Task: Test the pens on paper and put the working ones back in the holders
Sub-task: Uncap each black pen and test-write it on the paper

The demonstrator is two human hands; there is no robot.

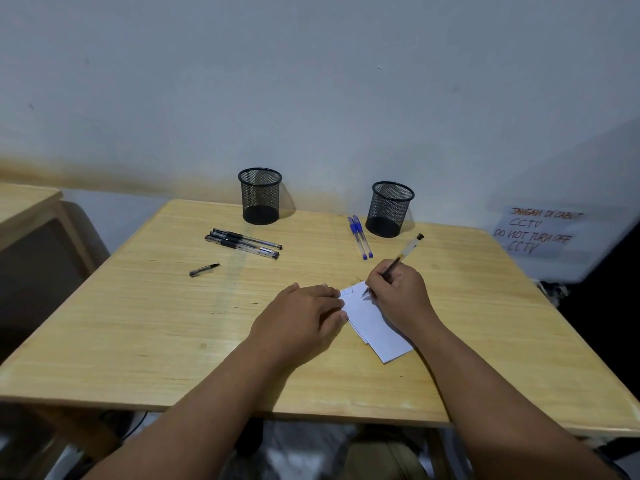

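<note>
My right hand (398, 296) grips a clear black-ink pen (405, 252), its tip on the upper part of a small stack of white paper (381, 327) that carries scribbles. My left hand (304, 317) lies flat, fingers pressing the paper's left edge. Two black mesh holders stand at the back: the left holder (260, 195) and the right holder (390, 208), both looking empty. Three black pens (244, 243) lie together below the left holder. Two blue pens (360, 236) lie beside the right holder. A black pen cap (203, 270) lies alone at left.
The wooden table (156, 323) stands against a white wall. A second table (24, 202) sits at far left. A handwritten CCTV notice (536, 233) is on a surface at right.
</note>
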